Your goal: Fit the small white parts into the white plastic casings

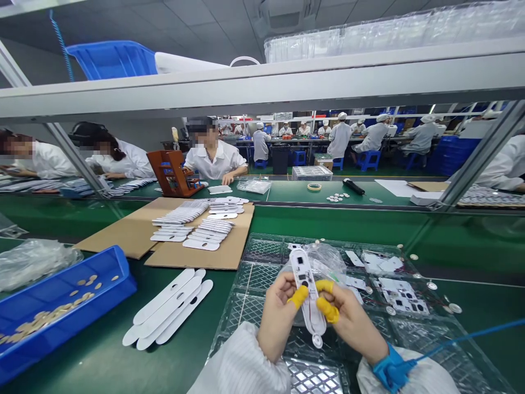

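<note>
Item: white plastic strip (302, 279) with thin wire | Place: held above clear blister tray (262, 243) | Left hand (279, 312): half closed, pinching strip edge, yellow finger cot (298, 296) | Right hand (348, 320): half closed, pinching opposite edge | Handling: fingertip hold, strip face uncovered

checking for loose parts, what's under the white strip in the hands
A crumpled clear plastic bag lies under the white strip, on a clear plastic tray. The left hand and right hand cover the rest, so whatever lies directly beneath cannot be seen.
</note>
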Motion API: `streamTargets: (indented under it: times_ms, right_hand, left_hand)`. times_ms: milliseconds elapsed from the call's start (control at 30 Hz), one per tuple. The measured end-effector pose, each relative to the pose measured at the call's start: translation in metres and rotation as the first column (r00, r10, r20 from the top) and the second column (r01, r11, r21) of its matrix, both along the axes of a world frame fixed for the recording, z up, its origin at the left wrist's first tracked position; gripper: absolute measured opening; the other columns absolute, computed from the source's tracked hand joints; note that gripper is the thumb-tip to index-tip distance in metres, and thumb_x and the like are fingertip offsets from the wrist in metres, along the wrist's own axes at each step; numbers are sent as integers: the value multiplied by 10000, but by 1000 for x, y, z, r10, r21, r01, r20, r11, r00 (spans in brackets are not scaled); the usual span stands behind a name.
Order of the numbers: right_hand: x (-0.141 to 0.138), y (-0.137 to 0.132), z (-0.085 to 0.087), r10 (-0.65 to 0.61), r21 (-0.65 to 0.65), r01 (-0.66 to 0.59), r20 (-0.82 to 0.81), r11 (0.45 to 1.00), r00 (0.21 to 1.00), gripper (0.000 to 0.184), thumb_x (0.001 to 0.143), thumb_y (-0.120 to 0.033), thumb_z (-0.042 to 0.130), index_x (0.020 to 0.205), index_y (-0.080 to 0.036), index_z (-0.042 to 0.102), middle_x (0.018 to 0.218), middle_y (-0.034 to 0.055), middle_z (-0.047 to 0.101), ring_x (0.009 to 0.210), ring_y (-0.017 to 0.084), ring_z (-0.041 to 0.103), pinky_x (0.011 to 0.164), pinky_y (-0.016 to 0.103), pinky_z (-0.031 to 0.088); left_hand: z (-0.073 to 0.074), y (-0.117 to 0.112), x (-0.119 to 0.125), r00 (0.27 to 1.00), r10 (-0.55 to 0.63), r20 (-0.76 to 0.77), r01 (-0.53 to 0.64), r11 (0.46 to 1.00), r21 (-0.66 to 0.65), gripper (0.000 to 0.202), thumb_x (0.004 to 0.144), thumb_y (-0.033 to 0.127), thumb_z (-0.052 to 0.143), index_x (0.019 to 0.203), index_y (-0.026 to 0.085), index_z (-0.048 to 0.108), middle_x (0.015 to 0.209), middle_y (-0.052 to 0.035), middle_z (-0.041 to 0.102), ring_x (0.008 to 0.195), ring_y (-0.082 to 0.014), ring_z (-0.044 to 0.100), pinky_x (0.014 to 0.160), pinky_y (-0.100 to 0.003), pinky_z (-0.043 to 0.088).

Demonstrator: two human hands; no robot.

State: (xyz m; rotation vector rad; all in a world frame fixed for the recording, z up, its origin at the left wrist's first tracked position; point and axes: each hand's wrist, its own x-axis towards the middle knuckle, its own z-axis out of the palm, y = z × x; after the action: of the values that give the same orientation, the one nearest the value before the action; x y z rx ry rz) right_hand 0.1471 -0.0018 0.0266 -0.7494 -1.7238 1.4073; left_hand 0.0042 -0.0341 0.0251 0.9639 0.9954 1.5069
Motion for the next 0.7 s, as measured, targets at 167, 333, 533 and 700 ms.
streamTargets:
  times_ms: [167,333,533,700]
  right_hand:
    - [5,5,-9,-66,-33,66,-3,997,998,218,825,-384,548,846,-178,618,628,-1,560,522,129,461,466,236,345]
    - [45,47,-44,-648,-177,636,-10,751,762,394,715,-412,636,1018,-163,606,491,-45,516,368,109,380,330,219,255]
    - [80,90,-68,-774,-248,742,-58,623,631,611,664,-506,646,1123,-121,527,474,-43,517,340,118,392,302,238,288]
    - [77,101,-72,-744,-235,707,-149,667,652,806,633,-510,667,1295,-222,308,1016,83,614,705,202,637,574,323,524]
  left_hand:
    - [2,0,1,998,40,58,-38,999,-32,286,700,313,683,897,167,535,904,-60,632,759,-164,595,641,-248,488]
    - [3,-2,1,1000,5,-30,-7,999,-51,223,775,342,589,904,172,519,831,-50,620,650,-136,565,559,-234,458]
    - [2,-3,1,995,-54,-83,47,996,-77,145,796,303,552,870,183,516,778,-20,590,604,-119,539,549,-236,439]
    - [0,-2,1,994,-69,-79,62,994,-93,174,779,330,568,857,183,516,748,-16,588,572,-115,531,532,-234,425]
